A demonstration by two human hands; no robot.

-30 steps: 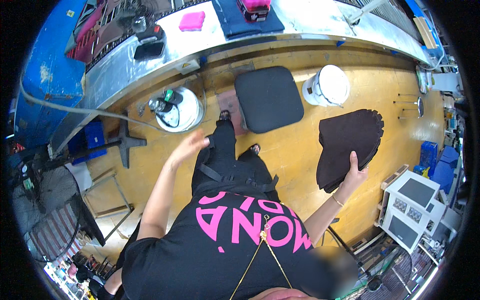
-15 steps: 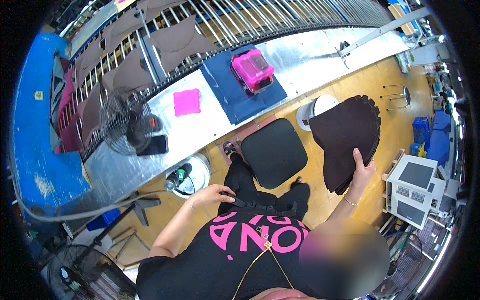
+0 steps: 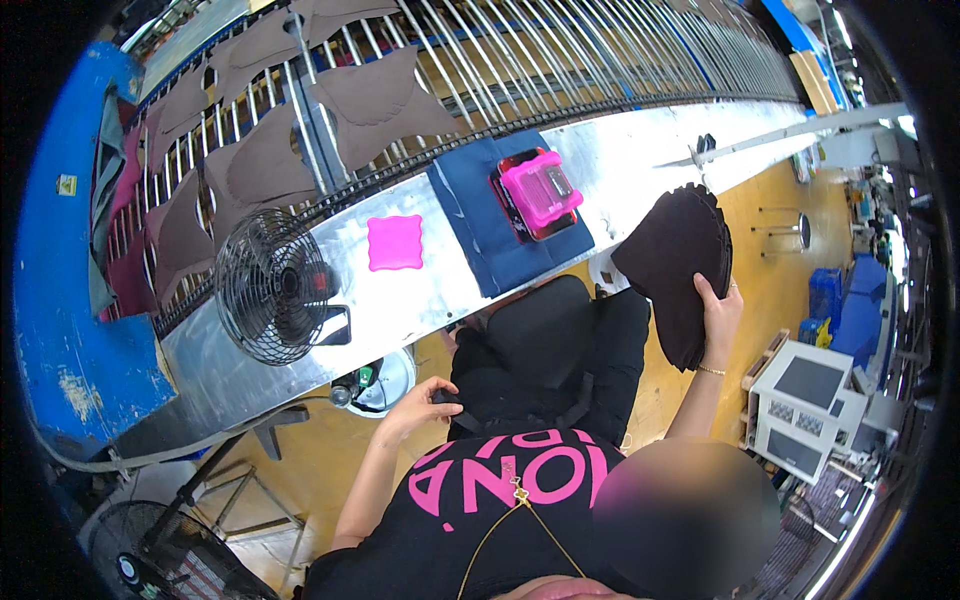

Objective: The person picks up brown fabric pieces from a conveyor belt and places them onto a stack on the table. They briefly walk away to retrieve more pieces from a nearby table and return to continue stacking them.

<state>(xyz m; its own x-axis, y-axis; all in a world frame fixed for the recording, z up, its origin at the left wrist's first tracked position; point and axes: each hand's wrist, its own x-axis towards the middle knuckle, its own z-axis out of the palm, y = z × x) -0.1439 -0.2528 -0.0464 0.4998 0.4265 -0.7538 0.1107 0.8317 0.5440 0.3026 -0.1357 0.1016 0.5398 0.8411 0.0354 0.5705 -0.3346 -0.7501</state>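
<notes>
My right hand (image 3: 722, 315) grips a stack of dark brown fabric pieces (image 3: 675, 265), thumb on top and fingers underneath. The pieces are curved, with notched, uneven edges on the far right side, and they hang in the air beside the metal table's front edge. At my waist on the left, my left hand (image 3: 425, 403) has its fingers curled together against my black clothing. Something dark shows between thumb and fingers, too small to name. Between my legs lies the black chair seat (image 3: 540, 330), partly covered by my trousers.
A metal table (image 3: 400, 320) bears a pink scalloped sheet (image 3: 395, 243), a pink box (image 3: 541, 190) on dark blue sheets (image 3: 465, 225), and a caged fan (image 3: 272, 285). Beyond it, brown pieces (image 3: 385, 105) lie on a roller conveyor (image 3: 560, 70). A white bucket (image 3: 398, 385) stands below.
My body has come closer to the table and over the chair, with my thighs now along the seat. The brown stack has come nearer the table edge. My left hand stays at my waist.
</notes>
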